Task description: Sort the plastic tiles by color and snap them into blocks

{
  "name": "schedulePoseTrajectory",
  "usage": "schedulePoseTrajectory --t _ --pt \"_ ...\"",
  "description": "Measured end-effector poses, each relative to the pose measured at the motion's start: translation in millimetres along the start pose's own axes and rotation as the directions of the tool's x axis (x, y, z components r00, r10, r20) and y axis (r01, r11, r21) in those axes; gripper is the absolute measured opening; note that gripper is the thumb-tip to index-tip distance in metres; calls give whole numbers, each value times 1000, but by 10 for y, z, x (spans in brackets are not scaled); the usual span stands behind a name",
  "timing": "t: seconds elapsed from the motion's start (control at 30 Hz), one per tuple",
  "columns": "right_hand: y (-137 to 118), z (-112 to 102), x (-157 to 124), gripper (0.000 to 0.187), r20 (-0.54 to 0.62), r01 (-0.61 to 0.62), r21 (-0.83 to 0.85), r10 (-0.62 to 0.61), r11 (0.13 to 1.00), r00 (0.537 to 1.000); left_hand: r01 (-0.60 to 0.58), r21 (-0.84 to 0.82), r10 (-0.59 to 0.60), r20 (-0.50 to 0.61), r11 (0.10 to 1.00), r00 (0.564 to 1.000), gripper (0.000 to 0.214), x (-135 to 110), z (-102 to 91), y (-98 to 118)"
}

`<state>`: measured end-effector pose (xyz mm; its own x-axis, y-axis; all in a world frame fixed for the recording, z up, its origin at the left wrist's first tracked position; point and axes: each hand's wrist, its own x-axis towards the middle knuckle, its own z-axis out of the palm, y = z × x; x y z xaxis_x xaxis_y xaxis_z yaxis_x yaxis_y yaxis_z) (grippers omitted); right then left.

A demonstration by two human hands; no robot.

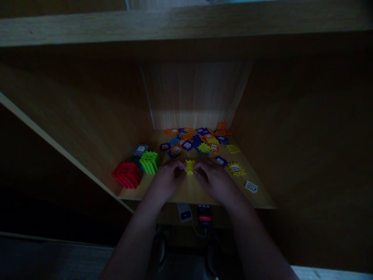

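Observation:
Between my fingertips, just above the wooden shelf (186, 192), is a yellow notched building tile (189, 167). My left hand (169, 177) pinches its left edge, and my right hand (214, 177) grips its right edge. To the left of my left hand stands a stack of lime-green tiles (149, 162), with a stack of red tiles (127, 175) farther left. Beyond my hands, loose orange, purple, blue and yellow tiles (188, 145) lie in a heap. A yellow tile with a white window grid (236, 168) rests right of my right hand.
Wooden side panels enclose the shelf, and a board edge (186, 23) crosses above. A white window grid piece (251, 186) lies near the right front. Below the shelf's front edge are a phone (205, 217) and a pale device (184, 213) joined by a cable.

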<state>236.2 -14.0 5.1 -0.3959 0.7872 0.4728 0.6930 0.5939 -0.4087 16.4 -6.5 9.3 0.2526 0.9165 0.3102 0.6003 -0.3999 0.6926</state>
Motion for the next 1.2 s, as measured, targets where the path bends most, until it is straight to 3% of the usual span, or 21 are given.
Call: schedulePoseTrajectory --t 0.43,1.2 --pt "-6 -7 -1 9 15 -7 -22 7 1000 1000 -27 12 27 -30 1000 999 15 4 19 -38" --pt "57 15 9 14 27 -8 25 7 1000 1000 -43 71 42 11 997 999 21 -1 29 20"
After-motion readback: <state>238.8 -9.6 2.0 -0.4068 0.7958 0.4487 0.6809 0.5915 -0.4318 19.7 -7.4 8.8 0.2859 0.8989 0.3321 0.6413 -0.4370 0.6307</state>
